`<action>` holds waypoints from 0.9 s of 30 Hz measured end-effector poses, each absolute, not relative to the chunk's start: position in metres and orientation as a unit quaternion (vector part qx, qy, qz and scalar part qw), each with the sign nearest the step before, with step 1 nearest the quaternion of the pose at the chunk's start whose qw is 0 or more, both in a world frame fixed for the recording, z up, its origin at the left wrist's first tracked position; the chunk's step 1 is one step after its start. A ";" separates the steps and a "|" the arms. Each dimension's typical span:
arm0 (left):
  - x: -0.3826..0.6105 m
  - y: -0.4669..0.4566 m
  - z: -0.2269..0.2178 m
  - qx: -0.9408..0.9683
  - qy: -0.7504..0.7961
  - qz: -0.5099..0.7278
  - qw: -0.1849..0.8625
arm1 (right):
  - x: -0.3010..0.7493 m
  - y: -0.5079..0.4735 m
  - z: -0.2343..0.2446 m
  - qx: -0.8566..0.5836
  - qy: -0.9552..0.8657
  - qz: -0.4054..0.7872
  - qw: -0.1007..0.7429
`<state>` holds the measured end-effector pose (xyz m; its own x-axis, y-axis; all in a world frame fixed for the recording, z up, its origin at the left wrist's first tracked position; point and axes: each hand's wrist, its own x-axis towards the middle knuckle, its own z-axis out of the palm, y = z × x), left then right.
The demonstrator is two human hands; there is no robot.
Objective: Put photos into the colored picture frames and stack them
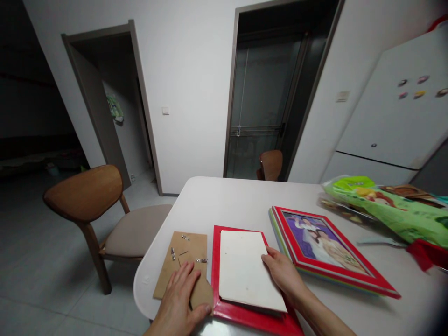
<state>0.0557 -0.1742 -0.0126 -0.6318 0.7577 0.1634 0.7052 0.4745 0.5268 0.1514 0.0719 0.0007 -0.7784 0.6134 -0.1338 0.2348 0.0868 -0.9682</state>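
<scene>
A red picture frame (215,261) lies face down near the table's front edge, with a white sheet (245,268) resting in it. My left hand (182,296) lies flat and open on a brown backing board (184,254) with small metal clips, just left of the frame. My right hand (285,275) rests at the right edge of the white sheet, fingers curled against it. A stack of frames (360,277) lies to the right, a red one with a photo on top.
The white table (231,196) has a rounded left corner. Green packaging (395,207) and a red cloth (425,252) lie at the far right. A wooden chair (91,196) stands left of the table, another chair (271,164) beyond it. A white fridge (395,116) stands at the right.
</scene>
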 end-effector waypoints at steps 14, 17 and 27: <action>0.047 -0.220 -0.037 0.563 0.793 0.200 -0.120 | 0.148 0.080 -0.004 -0.289 -0.816 0.480 0.145; 0.047 -0.208 -0.030 0.555 0.798 0.201 -0.121 | 0.146 0.075 0.003 -0.271 -0.853 0.425 0.135; 0.034 -0.187 0.006 0.561 0.749 0.245 -0.256 | 0.150 0.055 0.010 -0.309 -0.946 0.056 0.085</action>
<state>0.0338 -0.1867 0.0060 -0.2405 0.7143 0.6572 0.9645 0.2518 0.0793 0.1503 0.0550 0.0098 -0.7946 0.5937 0.1269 0.5747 0.8029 -0.1584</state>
